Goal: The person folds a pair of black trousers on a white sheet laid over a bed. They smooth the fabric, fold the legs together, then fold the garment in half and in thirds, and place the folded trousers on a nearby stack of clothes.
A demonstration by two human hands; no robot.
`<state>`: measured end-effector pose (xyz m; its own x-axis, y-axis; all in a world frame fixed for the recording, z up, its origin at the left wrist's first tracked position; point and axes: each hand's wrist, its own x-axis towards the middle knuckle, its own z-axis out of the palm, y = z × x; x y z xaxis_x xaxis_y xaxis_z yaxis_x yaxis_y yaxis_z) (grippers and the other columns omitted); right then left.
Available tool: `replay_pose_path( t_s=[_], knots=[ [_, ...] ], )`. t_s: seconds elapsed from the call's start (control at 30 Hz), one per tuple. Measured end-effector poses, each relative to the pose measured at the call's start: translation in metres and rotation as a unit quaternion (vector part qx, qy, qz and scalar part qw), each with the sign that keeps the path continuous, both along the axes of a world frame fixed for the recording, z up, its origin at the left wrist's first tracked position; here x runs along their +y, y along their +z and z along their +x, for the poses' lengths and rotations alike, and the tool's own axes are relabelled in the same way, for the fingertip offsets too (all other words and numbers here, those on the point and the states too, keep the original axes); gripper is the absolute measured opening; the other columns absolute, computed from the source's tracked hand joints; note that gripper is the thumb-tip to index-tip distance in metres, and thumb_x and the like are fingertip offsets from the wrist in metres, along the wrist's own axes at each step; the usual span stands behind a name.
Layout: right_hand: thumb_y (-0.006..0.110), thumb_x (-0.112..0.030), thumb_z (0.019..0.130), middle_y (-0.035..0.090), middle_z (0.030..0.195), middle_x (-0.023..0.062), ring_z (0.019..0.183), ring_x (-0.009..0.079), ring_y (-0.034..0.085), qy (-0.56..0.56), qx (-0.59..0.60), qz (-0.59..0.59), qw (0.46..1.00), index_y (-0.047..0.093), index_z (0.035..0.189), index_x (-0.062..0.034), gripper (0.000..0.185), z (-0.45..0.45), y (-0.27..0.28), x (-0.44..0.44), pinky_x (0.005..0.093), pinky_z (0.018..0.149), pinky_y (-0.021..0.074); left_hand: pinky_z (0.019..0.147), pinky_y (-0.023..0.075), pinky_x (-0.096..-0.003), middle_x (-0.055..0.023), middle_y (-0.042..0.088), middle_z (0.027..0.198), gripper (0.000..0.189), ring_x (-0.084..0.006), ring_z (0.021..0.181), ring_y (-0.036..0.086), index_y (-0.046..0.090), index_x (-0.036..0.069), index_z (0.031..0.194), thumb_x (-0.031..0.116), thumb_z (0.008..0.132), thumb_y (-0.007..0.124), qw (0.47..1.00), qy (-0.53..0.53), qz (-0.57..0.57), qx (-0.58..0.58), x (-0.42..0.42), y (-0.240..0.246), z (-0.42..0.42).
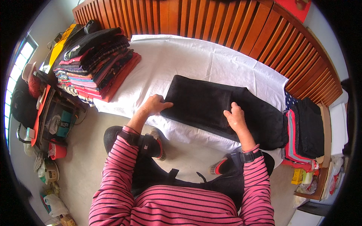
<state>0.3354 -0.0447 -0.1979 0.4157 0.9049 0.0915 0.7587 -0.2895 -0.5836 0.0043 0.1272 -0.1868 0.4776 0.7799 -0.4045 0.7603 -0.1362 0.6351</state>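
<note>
A dark folded garment (198,99), seemingly trousers, lies across a white sheet (175,56) on a bed or bench before me. My left hand (158,105) is at its left edge, thumb on top and fingers partly hidden behind the hand. My right hand (235,115) rests at the hem of the folded-over part, near the garment's middle; whether its fingers pinch the cloth I cannot tell. The garment's right part reaches a stack of folded dark and coloured clothes (309,128). A tall pile of folded clothes (93,73) stands at the far left of the sheet.
A slatted wooden headboard or panel (209,22) curves behind the sheet. At left stand a cluttered small table (46,113) and a red bin (58,149). A wooden shelf (314,195) with bags and a yellow box (297,175) is at lower right.
</note>
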Motion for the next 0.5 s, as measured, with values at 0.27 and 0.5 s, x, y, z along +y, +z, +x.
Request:
replay_pose_path(
  t_s=[0.27, 0.5],
  knots=[
    [0.073, -0.023, 0.083, 0.066, 0.1, 0.0309, 0.098, 0.0483, 0.064, -0.026, -0.018, -0.113, 0.993, 0.052, 0.104, 0.0044, 0.04, -0.011, 0.017, -0.001, 0.0522, 0.084, 0.0522, 0.079, 0.0542, -0.0439, -0.0246, 0.07, 0.09, 0.057, -0.0374, 0.088, 0.069, 0.069, -0.006, 0.093, 0.05, 0.081, 0.076, 0.996, -0.011, 0.076, 0.037, 0.004, -0.023, 0.002],
    [0.074, -0.027, 0.083, 0.069, 0.098, 0.0246, 0.095, 0.0392, 0.068, -0.069, -0.031, -0.159, 0.984, 0.058, 0.105, 0.0014, 0.039, -0.002, 0.037, -0.004, 0.0473, 0.08, 0.0543, 0.083, 0.0532, -0.045, -0.026, 0.07, 0.096, 0.058, -0.0396, 0.094, 0.068, 0.064, -0.004, 0.105, 0.046, 0.079, 0.079, 0.984, -0.014, 0.17, 0.051, -0.005, -0.001, 0.007]
  ],
)
